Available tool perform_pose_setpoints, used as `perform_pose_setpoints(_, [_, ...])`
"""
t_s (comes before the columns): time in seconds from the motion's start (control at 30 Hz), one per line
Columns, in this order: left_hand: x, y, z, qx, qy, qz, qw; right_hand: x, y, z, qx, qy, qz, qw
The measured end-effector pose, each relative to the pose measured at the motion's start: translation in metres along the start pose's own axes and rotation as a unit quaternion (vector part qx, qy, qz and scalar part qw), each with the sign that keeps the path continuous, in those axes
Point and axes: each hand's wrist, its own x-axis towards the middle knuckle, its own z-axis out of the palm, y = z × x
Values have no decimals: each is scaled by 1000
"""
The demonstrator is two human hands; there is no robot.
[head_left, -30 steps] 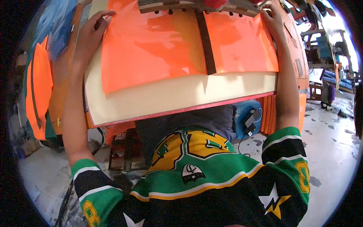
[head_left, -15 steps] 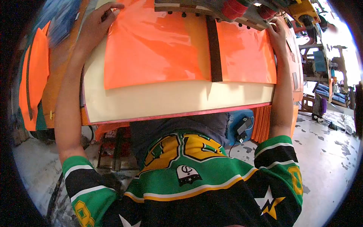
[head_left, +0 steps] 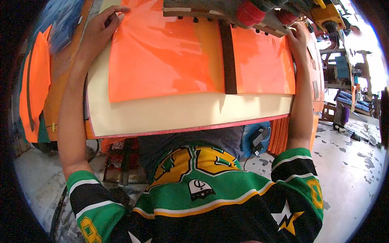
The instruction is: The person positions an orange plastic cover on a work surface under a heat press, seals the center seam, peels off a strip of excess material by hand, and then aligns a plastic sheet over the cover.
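Note:
A glossy orange plastic sheet [head_left: 162, 69] lies on a cream board [head_left: 162, 115] with a pinkish-red near edge. A dark strip [head_left: 229, 60] runs across the sheet, right of its middle. My left hand [head_left: 103, 30] is at the sheet's upper left edge, thumb and forefinger closed on it. At the upper right edge is my right hand [head_left: 298, 40], its fingers bent around the sheet's border and partly hidden by the machine. A machine bar [head_left: 202, 13] with a row of dark knobs extends over the sheet's far part between my hands.
Red round machine parts [head_left: 250, 12] and a yellow fitting [head_left: 329, 18] are at the top right. Orange pieces with a dark stripe [head_left: 35, 85] lie at the left, near blue material [head_left: 67, 26]. Orange pleated material [head_left: 278, 135] hangs below the right side.
The view has shifted slightly, and the sheet and board appear a little lower. Both hands keep their places at the sheet's edges.

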Motion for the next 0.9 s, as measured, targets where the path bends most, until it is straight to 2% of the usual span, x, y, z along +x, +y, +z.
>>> perform_pose_setpoints(0.1, [-1,4,0,-16,8,-8,1000,-1,-3,0,36,-9,-18,999])
perform_pose_setpoints(0.17, [-2,7,-2,-35,13,-18,999,-1,-4,-2,11,-3,4,1000])
perform_pose_setpoints(0.27, [2,31,-18,63,-77,-116,988,1,-1,-6,-13,-13,-6,1000])
perform_pose_setpoints(0.37, [-2,48,-20,137,-31,-43,989,1,-3,-11,-25,-28,-16,999])
perform_pose_setpoints(0.47, [-2,38,-14,148,23,28,988,1,0,-13,-29,-34,-31,999])
perform_pose_setpoints(0.53, [-2,47,-17,106,-31,-57,992,2,0,-15,-36,-33,-47,998])
perform_pose_setpoints(0.63, [-1,53,-18,152,-35,-57,986,2,-3,-17,-46,-49,-11,998])
perform_pose_setpoints(0.77, [3,50,-16,147,-43,-59,986,3,-1,-19,-32,-48,-51,997])
perform_pose_setpoints(0.87, [3,30,-7,91,-44,-64,993,7,14,-24,-29,-72,-58,995])
perform_pose_setpoints(0.9, [4,15,2,60,-9,-23,998,9,20,-27,-18,-93,-54,994])
